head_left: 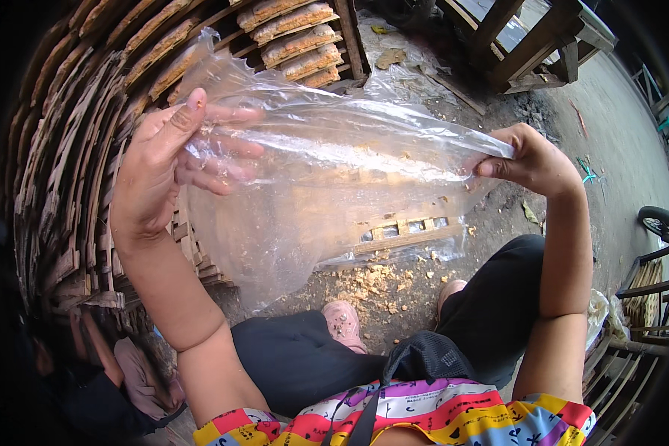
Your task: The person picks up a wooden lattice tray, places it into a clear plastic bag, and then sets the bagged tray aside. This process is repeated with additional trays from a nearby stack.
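A clear plastic sheet (297, 223) is stretched between my two hands, wrinkled and hanging down toward the ground. My left hand (156, 152) holds its left side, with the thumb on the near side and the extended fingers showing through the film. At the other end, my right hand (531, 160) pinches a gathered edge between thumb and bent fingers. Orange-brown crumbs cling to the film. Behind and below it a slatted wooden tray (394, 230) shows partly; the plastic veils the rest.
Stacked wooden racks (67, 171) rise at the left, and orange-brown slabs (293, 41) fill shelves at the back. Crumbs (379, 286) lie by my pink shoes (342, 323). A wooden bench (535, 44) stands far right, a slatted rack (621, 379) near right. Another person (137, 372) sits lower left.
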A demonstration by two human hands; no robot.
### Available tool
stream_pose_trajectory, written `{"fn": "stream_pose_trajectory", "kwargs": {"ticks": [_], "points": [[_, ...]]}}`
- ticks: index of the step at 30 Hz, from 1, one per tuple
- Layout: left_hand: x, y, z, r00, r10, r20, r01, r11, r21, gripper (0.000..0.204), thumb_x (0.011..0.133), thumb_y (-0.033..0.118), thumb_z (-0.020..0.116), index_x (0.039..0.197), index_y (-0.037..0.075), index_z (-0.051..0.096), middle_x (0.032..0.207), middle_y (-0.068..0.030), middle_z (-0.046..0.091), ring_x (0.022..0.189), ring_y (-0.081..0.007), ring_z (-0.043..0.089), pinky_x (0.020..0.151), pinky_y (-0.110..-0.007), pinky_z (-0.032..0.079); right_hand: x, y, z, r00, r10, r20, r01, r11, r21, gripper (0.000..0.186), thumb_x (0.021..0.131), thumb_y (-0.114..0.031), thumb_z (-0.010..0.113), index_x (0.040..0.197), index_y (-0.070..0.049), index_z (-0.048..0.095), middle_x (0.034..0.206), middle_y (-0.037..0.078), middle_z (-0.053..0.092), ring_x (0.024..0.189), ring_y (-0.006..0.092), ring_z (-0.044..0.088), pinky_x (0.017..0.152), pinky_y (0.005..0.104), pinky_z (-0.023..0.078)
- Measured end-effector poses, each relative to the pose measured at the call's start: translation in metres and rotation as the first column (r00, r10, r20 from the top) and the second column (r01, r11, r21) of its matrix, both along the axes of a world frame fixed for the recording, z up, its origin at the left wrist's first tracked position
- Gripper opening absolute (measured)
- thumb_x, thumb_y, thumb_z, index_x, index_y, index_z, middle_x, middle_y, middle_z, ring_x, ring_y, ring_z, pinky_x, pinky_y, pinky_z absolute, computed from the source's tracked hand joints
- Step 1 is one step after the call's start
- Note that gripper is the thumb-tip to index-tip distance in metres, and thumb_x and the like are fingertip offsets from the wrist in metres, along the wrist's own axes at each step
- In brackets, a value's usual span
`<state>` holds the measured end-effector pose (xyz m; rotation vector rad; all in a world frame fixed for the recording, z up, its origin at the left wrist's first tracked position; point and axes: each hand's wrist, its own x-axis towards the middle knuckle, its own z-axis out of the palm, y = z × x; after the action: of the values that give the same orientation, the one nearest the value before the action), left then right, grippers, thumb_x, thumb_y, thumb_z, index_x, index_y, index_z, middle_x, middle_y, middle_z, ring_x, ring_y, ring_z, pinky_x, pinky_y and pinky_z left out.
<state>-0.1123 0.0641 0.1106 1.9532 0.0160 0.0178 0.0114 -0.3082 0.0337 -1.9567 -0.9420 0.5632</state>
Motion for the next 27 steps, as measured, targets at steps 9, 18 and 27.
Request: {"fn": "stream_pose_trajectory", "kwargs": {"ticks": [9, 18, 27], "points": [[0.022, -0.043, -0.037, 0.681, -0.095, 0.726, -0.422, 0.759, 0.495, 0.066, 0.091, 0.037, 0.066, 0.142, 0.003, 0.042, 0.135, -0.0197, 0.052, 0.126, -0.0262, 0.050, 0.102, -0.036, 0.044, -0.018, 0.002, 0.006, 0.984, 0.156, -0.092, -0.130, 0.962, 0.241, 0.030, 0.088, -0.009, 0.069, 0.115, 0.004, 0.063, 0.092, 0.009, 0.070, 0.083, 0.0143, 0.069, 0.082, 0.0290, 0.053], [0.042, -0.112, -0.061, 0.943, -0.329, 0.053, 0.276, 0.860, 0.430, 0.023, 0.093, 0.024, 0.062, 0.092, 0.002, 0.066, 0.061, -0.0121, 0.065, 0.063, -0.0241, 0.069, 0.063, -0.038, 0.053, -0.025, 0.034, -0.006, 0.994, 0.039, -0.100, -0.015, 0.974, 0.226, 0.035, 0.087, 0.001, 0.062, 0.122, 0.001, 0.059, 0.097, 0.008, 0.070, 0.089, 0.0141, 0.068, 0.085, 0.0308, 0.053], [0.053, -0.116, -0.074, 0.952, -0.284, 0.114, 0.237, 0.919, 0.315, 0.027, 0.093, 0.025, 0.063, 0.088, -0.001, 0.066, 0.062, -0.0089, 0.061, 0.058, -0.0150, 0.061, 0.054, -0.030, 0.045, -0.014, 0.037, -0.039, 0.959, 0.020, -0.283, 0.085, 0.931, 0.354, 0.039, 0.088, -0.008, 0.064, 0.124, 0.004, 0.055, 0.096, 0.009, 0.069, 0.089, 0.0149, 0.065, 0.087, 0.0308, 0.051]]}}
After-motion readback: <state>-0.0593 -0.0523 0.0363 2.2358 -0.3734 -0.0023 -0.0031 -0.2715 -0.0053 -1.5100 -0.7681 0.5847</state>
